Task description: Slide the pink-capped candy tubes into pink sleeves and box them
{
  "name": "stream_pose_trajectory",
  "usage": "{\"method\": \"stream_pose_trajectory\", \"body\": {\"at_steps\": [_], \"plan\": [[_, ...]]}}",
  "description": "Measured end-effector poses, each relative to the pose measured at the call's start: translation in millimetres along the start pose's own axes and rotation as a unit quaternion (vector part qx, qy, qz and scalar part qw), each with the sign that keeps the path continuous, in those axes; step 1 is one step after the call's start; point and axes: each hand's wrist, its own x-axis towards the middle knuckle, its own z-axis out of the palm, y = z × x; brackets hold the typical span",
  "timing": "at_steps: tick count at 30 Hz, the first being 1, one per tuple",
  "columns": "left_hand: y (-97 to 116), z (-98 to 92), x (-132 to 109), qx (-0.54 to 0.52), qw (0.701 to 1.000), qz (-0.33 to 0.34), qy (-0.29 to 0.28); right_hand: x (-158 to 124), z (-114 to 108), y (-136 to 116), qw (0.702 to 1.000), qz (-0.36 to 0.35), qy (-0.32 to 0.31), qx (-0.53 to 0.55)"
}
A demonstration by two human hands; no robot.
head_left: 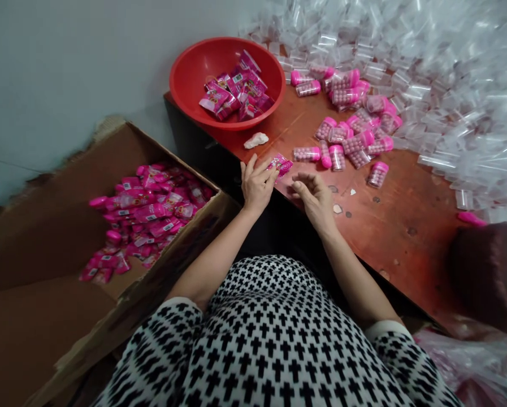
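My left hand (258,185) is at the near edge of the wooden table, its fingers closed on one end of a small printed pink wrapper (282,164). To the right of the wrapper, my right hand (315,199) hovers with loosely curled fingers; thumb and fingers look apart, and nothing shows between them. Just beyond both hands lie several clear vials (306,154) with pink caps, filled with pale pink beads. A crumpled white lump (256,140) rests on the table above my left hand.
A red basin (185,99) at the table's back corner holds pink printed wrappers. On the left, a cardboard box (45,220) contains many pink-wrapped vials (151,212). Clear empty containers (440,113) are heaped at the back right. A dark bucket-like container (486,271) stands at the right edge.
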Motion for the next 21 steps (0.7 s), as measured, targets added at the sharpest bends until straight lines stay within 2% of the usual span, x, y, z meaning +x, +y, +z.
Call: {"method": "stream_pose_trajectory", "body": {"at_steps": [4, 10, 13, 15, 18, 21], "plan": [[4.7, 2.0, 1.3, 0.011, 1.0, -0.014, 0.004, 14.2, 3.0, -1.7, 0.999, -0.021, -0.018, -0.018], [13.7, 1.7, 4.6, -0.03, 0.998, -0.056, 0.021, 13.3, 0.5, 4.1, 1.0, -0.007, -0.002, 0.0], [23.4, -1.7, 3.0, -0.042, 0.997, -0.047, 0.053, 17.9, 3.5, 5.2, 0.999, -0.029, 0.019, 0.0], [30.9, -4.3, 0.7, -0.06, 0.996, -0.03, 0.055, 23.8, 7.2, 5.4, 0.999, -0.037, 0.023, 0.014], [38.3, -7.8, -2.7, -0.125, 0.991, -0.036, 0.041, 32.8, 11.1, 5.6, 0.998, -0.038, 0.021, 0.048], [39.1, -13.5, -4.1, -0.239, 0.965, -0.102, 0.036, 38.5, 9.8, 4.8, 0.998, -0.038, 0.02, 0.05]]}}
